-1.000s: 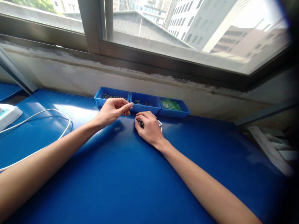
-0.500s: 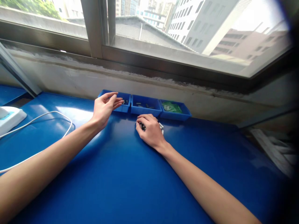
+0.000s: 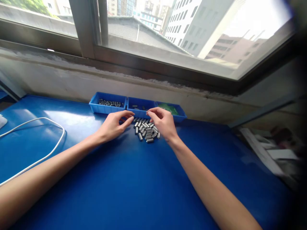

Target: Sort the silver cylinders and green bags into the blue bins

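A pile of short grey metal pieces with dark ends (image 3: 148, 130) lies on the blue table between my hands. My left hand (image 3: 117, 125) is just left of the pile, fingers curved, with a small gap between thumb and forefinger and nothing visible in it. Above the pile's right side, my right hand (image 3: 165, 124) has its thumb and forefinger closed together in front of the middle blue bin (image 3: 137, 112). Whatever sits at those fingertips is too small to make out. That bin holds a few small pieces.
The left blue bin (image 3: 96, 108) contains many small screw-like metal parts. A green plastic bag (image 3: 169, 108) lies in the right blue bin (image 3: 181, 117). A white cable (image 3: 61, 134) loops over the table (image 3: 134, 191) at left. Behind the bins stand a wall and window.
My left hand has come down from the left bin towards the pile. My right hand has lifted off the pile, uncovering it, and its thumb and forefinger have closed. The view has shifted right.
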A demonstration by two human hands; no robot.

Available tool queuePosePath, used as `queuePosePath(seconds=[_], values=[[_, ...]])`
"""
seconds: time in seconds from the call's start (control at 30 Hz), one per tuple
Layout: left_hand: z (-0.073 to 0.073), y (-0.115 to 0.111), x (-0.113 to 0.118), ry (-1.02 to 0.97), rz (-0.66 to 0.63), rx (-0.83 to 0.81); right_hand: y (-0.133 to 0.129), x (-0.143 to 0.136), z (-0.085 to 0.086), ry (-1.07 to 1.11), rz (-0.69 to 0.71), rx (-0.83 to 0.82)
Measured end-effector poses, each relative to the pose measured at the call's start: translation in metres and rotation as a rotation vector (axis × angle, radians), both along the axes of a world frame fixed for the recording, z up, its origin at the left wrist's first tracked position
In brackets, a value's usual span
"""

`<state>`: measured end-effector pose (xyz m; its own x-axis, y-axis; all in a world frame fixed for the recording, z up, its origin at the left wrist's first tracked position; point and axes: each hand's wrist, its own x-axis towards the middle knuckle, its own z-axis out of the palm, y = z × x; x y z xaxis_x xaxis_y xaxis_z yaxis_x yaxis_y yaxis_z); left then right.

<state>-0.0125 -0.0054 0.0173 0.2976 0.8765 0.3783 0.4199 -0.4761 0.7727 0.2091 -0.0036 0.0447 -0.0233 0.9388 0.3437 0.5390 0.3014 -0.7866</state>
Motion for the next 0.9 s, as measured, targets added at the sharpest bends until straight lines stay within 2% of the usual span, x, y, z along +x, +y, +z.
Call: queuePosePath(seconds=[0.07,0.17,0.3,0.43,0.63,0.77,0.9], values=[[-0.003,-0.002,0.001,0.142,-0.066,0.099,-0.006,0.015,0.006,-0.228,-0.094,0.033],[-0.008,-0.003,0.001,0.309,-0.139,0.171,-0.020,0.031,0.002,-0.619,-0.257,0.041],[-0.012,-0.006,0.001,0.482,-0.198,0.170,-0.031,0.031,-0.018,-0.803,-0.247,0.000],[-0.012,-0.008,0.002,0.574,-0.193,0.185,-0.030,0.014,-0.029,-0.827,-0.204,0.066],[-0.010,-0.010,0.003,0.595,-0.191,0.234,-0.034,-0.001,-0.031,-0.768,-0.171,0.128],[-0.011,-0.011,0.002,0.546,-0.184,0.248,-0.036,0.001,-0.031,-0.634,-0.083,0.103],[-0.013,-0.012,0.000,0.494,-0.179,0.254,-0.040,0.016,-0.020,-0.551,-0.018,0.104]])
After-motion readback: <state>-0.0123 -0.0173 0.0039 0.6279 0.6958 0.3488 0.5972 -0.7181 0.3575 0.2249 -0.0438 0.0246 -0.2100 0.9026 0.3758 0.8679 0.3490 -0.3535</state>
